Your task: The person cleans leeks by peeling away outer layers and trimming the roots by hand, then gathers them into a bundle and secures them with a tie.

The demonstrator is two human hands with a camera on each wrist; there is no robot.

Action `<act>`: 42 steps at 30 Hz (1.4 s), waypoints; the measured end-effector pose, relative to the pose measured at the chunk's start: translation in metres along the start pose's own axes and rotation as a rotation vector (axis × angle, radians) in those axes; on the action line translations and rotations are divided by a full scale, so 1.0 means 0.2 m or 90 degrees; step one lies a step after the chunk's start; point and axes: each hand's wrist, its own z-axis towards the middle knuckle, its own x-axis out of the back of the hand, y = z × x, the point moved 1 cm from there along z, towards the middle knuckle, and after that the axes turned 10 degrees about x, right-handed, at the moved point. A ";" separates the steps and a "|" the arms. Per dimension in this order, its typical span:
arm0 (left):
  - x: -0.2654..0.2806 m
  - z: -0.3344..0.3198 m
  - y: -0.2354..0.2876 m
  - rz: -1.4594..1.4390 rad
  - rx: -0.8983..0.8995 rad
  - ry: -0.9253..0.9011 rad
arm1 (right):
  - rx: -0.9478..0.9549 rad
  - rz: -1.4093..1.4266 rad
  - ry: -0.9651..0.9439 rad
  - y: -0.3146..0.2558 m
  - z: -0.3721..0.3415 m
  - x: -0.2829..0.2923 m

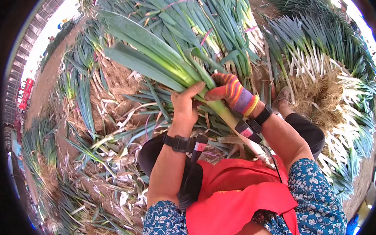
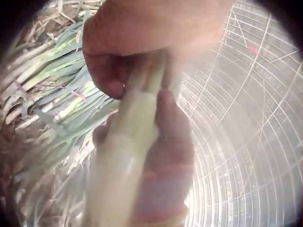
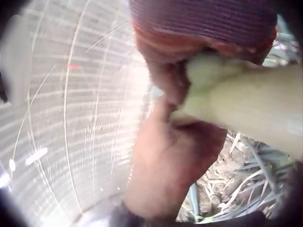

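A thick leek (image 1: pixel 224 114) slants across in front of the person's body, its broad green leaves fanned to the upper left and its pale stem running down toward the red apron. The bare left hand (image 1: pixel 185 107) grips it where the leaves meet the stem. Just beside, the right hand (image 1: pixel 232 92), in a striped knit glove, holds the same part with curled fingers. In the left wrist view the pale stem (image 2: pixel 125 142) passes between both hands. The right wrist view shows the gloved fingers (image 3: pixel 170 82) and the left thumb meeting at the stem.
Heaps of leeks (image 1: pixel 187 30) lie ahead, and rows with white stems and roots (image 1: pixel 325 97) lie on the right. Loose leaves and dry scraps (image 1: pixel 120 152) litter the soil around the knees. A red apron (image 1: pixel 239 202) covers the lap.
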 end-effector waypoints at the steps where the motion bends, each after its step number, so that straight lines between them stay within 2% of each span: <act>1: 0.01 0.01 0.00 0.011 0.029 0.043 | -0.009 0.000 0.000 0.00 -0.02 -0.03; 3: 0.04 0.05 -0.05 -0.018 0.025 0.092 | 0.243 -0.520 -0.040 -0.03 -0.06 -0.10; 4: 0.04 0.06 -0.05 -0.040 0.018 0.137 | 0.395 -0.562 0.015 0.01 -0.12 -0.12; 5: 0.05 0.06 -0.04 -0.042 0.018 0.140 | 0.517 -0.519 0.070 0.07 -0.19 -0.09; 7: 0.07 0.03 0.03 0.015 -0.016 0.158 | 0.219 -0.418 -0.023 -0.28 -0.38 -0.11; 9: 0.14 0.02 0.08 0.044 0.026 0.137 | 0.051 -0.223 0.038 -0.33 -0.47 0.00; 11: 0.16 -0.01 0.12 0.015 -0.016 0.167 | -0.019 -0.262 0.128 -0.21 -0.54 0.18; 13: 0.22 -0.02 0.15 -0.001 -0.059 0.134 | -0.060 -0.508 -0.002 0.01 -0.68 0.50; 14: 0.23 -0.03 0.16 -0.035 -0.095 0.129 | -0.064 -0.508 0.001 0.13 -0.75 0.59; 15: 0.24 -0.03 0.17 -0.068 -0.129 0.122 | -0.050 -0.649 -0.012 0.24 -0.82 0.68; 18: 0.27 -0.04 0.18 -0.076 -0.137 0.112 | 0.003 -1.069 -0.058 0.46 -0.97 0.83; 19: 0.27 -0.03 0.17 -0.079 -0.140 0.107 | -0.003 -0.897 0.062 0.35 -0.85 0.68; 20: 0.26 -0.03 0.16 -0.073 -0.134 0.099 | 0.079 -0.743 0.060 0.21 -0.74 0.51; 22: 0.23 -0.02 0.13 -0.085 -0.145 0.072 | 0.208 -0.713 0.034 0.08 -0.55 0.25; 25: 0.19 -0.04 0.14 -0.113 -0.129 0.045 | 0.268 -0.833 -0.044 0.16 -0.41 0.13; 27: 0.20 -0.04 0.15 -0.116 -0.132 0.045 | 0.276 -0.763 -0.067 0.12 -0.39 0.00; 28: 0.22 -0.03 0.16 -0.119 -0.115 0.041 | 0.373 -0.713 -0.049 0.14 -0.41 -0.01; 29: 0.24 -0.03 0.16 -0.122 -0.098 0.036 | 0.370 -0.708 -0.058 0.16 -0.41 0.00; 31: 0.26 -0.03 0.14 -0.103 -0.093 0.015 | 0.418 -0.642 -0.160 0.16 -0.40 0.00; 32: 0.25 -0.03 0.14 -0.104 -0.098 -0.009 | 0.481 -0.676 -0.220 0.14 -0.40 0.01; 33: 0.24 -0.03 0.14 -0.107 -0.103 -0.034 | 0.477 -0.676 -0.220 0.15 -0.41 0.00; 35: 0.23 -0.04 0.13 -0.101 -0.091 -0.031 | 0.370 -0.593 -0.057 0.20 -0.43 -0.02; 39: 0.20 -0.06 0.13 -0.090 -0.105 -0.052 | 0.304 -0.587 -0.024 0.20 -0.42 -0.03; 41: 0.18 -0.06 0.13 -0.120 -0.100 -0.092 | 0.194 -0.552 -0.055 0.22 -0.40 0.01; 42: 0.19 -0.05 0.11 -0.102 -0.101 -0.120 | 0.157 -0.480 -0.055 0.22 -0.38 0.02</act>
